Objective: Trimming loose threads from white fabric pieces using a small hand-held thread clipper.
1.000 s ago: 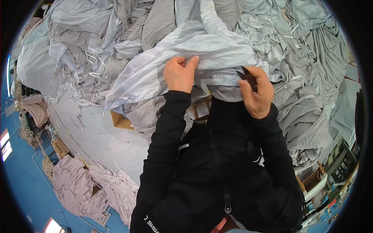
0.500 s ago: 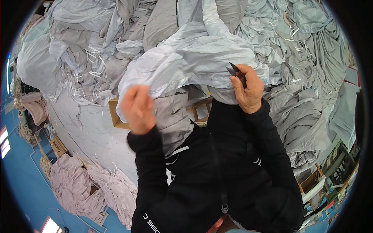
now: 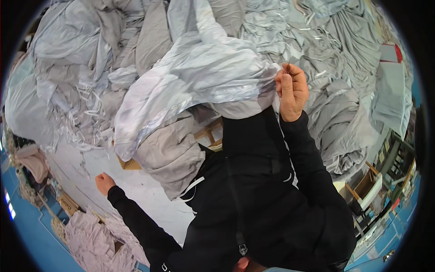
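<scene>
My right hand is closed around a pair of dark thread snips, whose thin blades point up and are seen nearly edge-on. It is at the right end of a pale grey-white fabric piece that drapes across my lap and the table. My left hand is out to the left above the white tabletop, away from the fabric, with its fingers curled in. Whether anything is inside the left fist is hidden. A greyer fabric fold hangs between the draped piece and my body.
Heaps of grey fabric with white ties spread across the far side and the right. Under the draped piece a cardboard box shows at its edge. Pinkish fabric is piled at lower left. A wooden drawer stands at right.
My left hand has swung down and left, away from the draped fabric. My right hand has turned the snips from a side-on, parted-blade view to edge-on. The whole view has shifted somewhat.
</scene>
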### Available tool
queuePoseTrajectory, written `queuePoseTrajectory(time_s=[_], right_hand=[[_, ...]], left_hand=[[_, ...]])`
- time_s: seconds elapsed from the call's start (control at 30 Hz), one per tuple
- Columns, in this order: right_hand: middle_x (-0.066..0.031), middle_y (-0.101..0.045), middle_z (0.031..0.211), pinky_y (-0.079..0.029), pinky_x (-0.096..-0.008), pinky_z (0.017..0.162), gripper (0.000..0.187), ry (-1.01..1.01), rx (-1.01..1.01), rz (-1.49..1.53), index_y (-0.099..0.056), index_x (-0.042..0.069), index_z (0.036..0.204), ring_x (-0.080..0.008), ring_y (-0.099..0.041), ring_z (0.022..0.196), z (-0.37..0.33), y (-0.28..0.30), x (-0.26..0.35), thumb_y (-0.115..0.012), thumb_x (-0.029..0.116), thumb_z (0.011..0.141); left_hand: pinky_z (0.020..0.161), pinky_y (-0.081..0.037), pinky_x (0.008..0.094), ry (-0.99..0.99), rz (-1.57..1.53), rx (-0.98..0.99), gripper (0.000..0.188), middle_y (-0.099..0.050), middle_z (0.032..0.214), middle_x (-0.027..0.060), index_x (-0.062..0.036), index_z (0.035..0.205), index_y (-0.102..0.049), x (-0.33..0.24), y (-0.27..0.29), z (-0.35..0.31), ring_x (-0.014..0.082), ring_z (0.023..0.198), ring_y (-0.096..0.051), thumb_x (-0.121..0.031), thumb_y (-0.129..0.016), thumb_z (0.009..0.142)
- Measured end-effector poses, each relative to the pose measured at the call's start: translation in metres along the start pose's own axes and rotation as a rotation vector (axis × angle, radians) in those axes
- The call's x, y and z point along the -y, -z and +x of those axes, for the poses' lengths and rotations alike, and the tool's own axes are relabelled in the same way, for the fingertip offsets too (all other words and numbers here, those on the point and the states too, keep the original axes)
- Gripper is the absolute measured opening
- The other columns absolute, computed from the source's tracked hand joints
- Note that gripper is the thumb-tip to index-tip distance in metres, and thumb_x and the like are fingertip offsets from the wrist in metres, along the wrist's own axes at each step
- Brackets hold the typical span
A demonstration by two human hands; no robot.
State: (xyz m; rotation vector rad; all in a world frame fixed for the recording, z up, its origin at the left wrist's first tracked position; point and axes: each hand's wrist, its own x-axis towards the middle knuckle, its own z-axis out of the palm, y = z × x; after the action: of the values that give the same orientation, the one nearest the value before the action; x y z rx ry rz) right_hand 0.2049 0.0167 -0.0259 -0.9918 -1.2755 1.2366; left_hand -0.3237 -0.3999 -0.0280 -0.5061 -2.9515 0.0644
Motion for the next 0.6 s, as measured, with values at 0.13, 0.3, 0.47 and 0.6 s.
queuePoseTrajectory(time_s=[0.13,0.3,0.47,0.6], right_hand=[[-0.0041,-0.06,0.091,-0.036,-0.017,0.057,0.025,-0.018,0.011,-0.104,-0.052,-0.002,0.12,-0.003,-0.045,0.064,0.0,0.027,-0.005,-0.052,0.015,0.101],[-0.0019,-0.061,0.092,-0.042,-0.0203,0.065,0.033,0.084,0.225,-0.435,-0.061,-0.001,0.113,-0.0076,-0.052,0.071,-0.009,0.025,0.018,-0.074,0.0,0.083],[-0.0056,-0.063,0.088,-0.046,-0.024,0.063,0.025,0.152,0.335,-0.575,-0.069,0.001,0.097,-0.012,-0.06,0.073,0.004,-0.009,0.024,-0.079,0.001,0.074],[-0.0059,-0.063,0.083,-0.049,-0.0268,0.064,0.026,0.163,0.394,-0.533,-0.07,0.002,0.096,-0.0146,-0.062,0.074,0.009,-0.019,0.024,-0.079,0.0,0.072]], left_hand=[[0.081,-0.05,0.0479,-0.041,0.117,0.14,0.029,-0.068,0.092,0.0201,0.0009,0.098,-0.066,0.04,-0.021,0.032,0.0378,0.087,-0.064,-0.025,-0.066,0.083],[0.079,-0.053,0.0355,-0.275,-0.635,-0.349,0.03,-0.065,0.109,0.0162,0.0035,0.112,-0.064,-0.16,0.078,-0.029,0.0285,0.092,-0.063,-0.013,-0.068,0.087],[0.073,-0.052,0.031,-0.866,-0.963,0.235,0.02,-0.066,0.097,0.01,-0.0006,0.1,-0.068,-0.331,0.142,-0.148,0.02,0.083,-0.064,0.002,-0.069,0.081],[0.065,-0.051,0.0292,-0.919,-1.241,0.522,0.019,-0.063,0.094,0.0134,0.0005,0.095,-0.065,-0.415,0.125,-0.204,0.0247,0.076,-0.065,0.005,-0.069,0.078]])
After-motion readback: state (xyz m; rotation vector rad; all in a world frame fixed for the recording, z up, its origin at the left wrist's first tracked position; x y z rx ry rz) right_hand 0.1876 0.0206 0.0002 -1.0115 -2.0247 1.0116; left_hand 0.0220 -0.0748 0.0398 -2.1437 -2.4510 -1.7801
